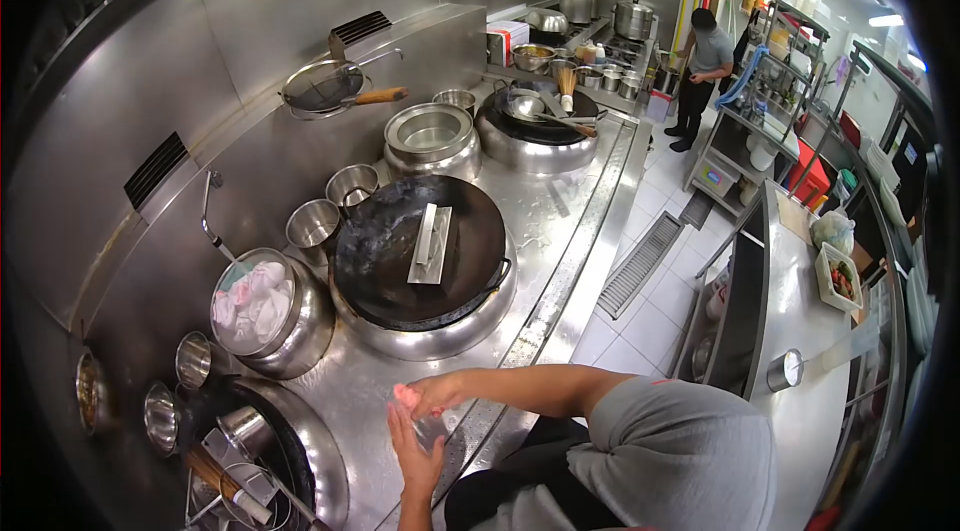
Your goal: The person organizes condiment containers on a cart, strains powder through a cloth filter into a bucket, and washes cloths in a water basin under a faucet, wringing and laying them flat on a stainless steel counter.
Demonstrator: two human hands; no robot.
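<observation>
My left hand is raised over the stove's front edge, fingers stretched and thumb apart. Right beside it, my right hand has its fingers curled in towards the left hand. A small bright pink patch shows at its fingertips; I cannot make out what it is. Beyond the hands a large black wok sits on its round burner, with a flat metal plate with a raised handle lying inside. To the left, a steel pot holds crumpled white and pink cloths.
A second wok at lower left holds a steel pot and a wooden-handled brush. Further back are a ladle and a strainer. Another person stands in the aisle. A steel counter runs along the right.
</observation>
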